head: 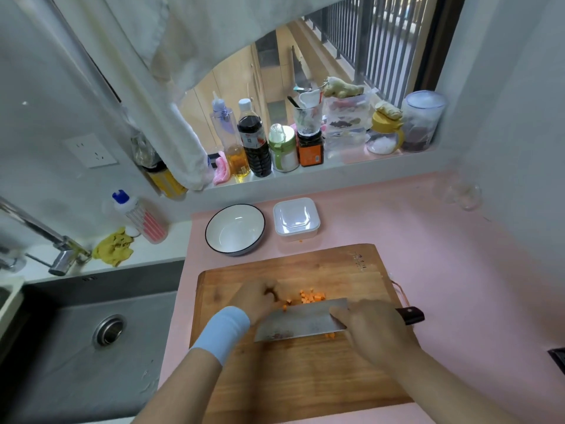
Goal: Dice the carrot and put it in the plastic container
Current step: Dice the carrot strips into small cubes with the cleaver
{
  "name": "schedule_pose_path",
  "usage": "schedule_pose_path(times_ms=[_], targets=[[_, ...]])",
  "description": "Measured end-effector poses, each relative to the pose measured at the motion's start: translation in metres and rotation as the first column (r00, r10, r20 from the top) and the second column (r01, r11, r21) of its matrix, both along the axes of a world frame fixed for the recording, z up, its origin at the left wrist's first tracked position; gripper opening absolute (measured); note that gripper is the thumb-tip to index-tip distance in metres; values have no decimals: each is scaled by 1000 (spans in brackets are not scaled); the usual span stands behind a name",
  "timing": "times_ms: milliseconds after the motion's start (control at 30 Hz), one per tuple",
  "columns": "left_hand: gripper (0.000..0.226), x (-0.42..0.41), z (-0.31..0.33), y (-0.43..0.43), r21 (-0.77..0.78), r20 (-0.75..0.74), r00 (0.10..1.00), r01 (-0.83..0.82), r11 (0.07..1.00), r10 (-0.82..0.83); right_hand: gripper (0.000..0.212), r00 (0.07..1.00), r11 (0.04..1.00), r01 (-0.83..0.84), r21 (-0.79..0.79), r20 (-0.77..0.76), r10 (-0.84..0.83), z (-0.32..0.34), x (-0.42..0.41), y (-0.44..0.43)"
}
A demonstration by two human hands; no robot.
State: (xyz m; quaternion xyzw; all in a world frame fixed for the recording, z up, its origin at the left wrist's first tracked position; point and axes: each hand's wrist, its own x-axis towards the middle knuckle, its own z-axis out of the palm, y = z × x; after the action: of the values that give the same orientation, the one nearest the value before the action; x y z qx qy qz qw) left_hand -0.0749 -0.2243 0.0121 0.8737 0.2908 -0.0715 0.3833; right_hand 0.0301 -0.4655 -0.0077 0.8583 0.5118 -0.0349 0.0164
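Small orange carrot dice (312,296) lie in a loose heap on the wooden cutting board (305,377). My right hand (371,327) grips a cleaver (301,321), its broad blade tilted flat just in front of the dice; the dark handle sticks out to the right. My left hand (256,298), with a light blue band on the wrist, rests on the board against the dice, fingers curled; whether it holds any is hidden. A white square plastic container (296,220) stands open beyond the board. One carrot bit lies by its base.
A white bowl (234,229) with a dark rim sits left of the container on the pink counter (443,255). The sink (91,332) and tap lie to the left. Bottles and jars (253,139) line the window sill behind. A wall stands at the right.
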Motion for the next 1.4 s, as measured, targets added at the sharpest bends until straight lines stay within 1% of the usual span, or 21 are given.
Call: schedule_pose_path(times_ms=[33,67,100,167,267,300,333,433,467,533,567,600,633,700,767,867,1000,1100,1167,1267,1400], targets=[[36,7,-7,-2,21,-103,991,83,996,-81,34,1000,1000,-15,0,-19,15,1,-1,1],[37,13,-13,-3,38,-180,977,122,992,-114,35,999,1000,-30,9,-31,30,2,-1,2],[38,18,-18,-4,54,-218,967,145,988,-130,35,999,999,-37,19,-31,38,3,-1,3],[40,24,-25,-6,42,-216,967,145,989,-132,33,999,999,-36,12,-40,36,5,-1,4],[44,30,-25,-7,-14,-102,990,91,996,-92,20,997,999,-30,10,-67,31,13,-3,4],[45,30,-22,-7,-18,-41,998,53,998,-54,17,997,1000,-16,18,-69,18,13,-2,4],[46,29,-23,-2,-26,16,1000,-1,1000,2,19,994,1000,-7,5,-107,7,15,-2,4],[48,12,-16,21,70,140,968,-217,974,206,23,984,997,54,52,-175,-44,18,-5,3],[49,3,-17,32,91,195,934,-320,943,298,25,980,995,73,67,-192,-59,17,-7,4],[48,-17,-19,51,37,264,824,-527,849,501,27,970,990,113,81,-225,-92,17,-13,9],[45,-27,-22,57,-1,250,781,-590,807,572,26,964,987,142,80,-239,-119,17,-16,13],[39,-35,-27,59,-1,191,776,-612,791,601,26,953,981,176,78,-263,-150,17,-20,19],[32,-43,-33,59,24,124,813,-576,817,569,25,937,973,217,83,-299,-183,17,-24,25],[28,-54,-49,57,125,36,939,-343,931,341,25,895,948,305,94,-369,-252,17,-32,38],[31,-63,-61,52,189,-19,986,-157,969,164,25,840,919,388,71,-437,-321,19,-40,54],[40,-74,-68,45,272,-83,994,-52,961,77,26,758,884,466,34,-531,-379,20,-54,76],[32,-91,-75,44,242,-17,996,-79,967,86,24,651,836,548,-18,-619,-440,20,-70,102],[29,-99,-80,47,231,82,992,-113,966,96,28,585,796,604,-48,-652,-483,13,-83,118],[37,-98,-80,50,254,142,989,-68,965,33,30,568,778,625,-54,-652,-502,8,-92,123],[49,-89,-78,54,295,121,985,84,952,-125,29,529,754,655,-50,-682,-505,6,-103,124],[44,-79,-84,63,363,110,963,192,912,-247,25,516,744,668,-31,-700,-493,7,-113,123]])
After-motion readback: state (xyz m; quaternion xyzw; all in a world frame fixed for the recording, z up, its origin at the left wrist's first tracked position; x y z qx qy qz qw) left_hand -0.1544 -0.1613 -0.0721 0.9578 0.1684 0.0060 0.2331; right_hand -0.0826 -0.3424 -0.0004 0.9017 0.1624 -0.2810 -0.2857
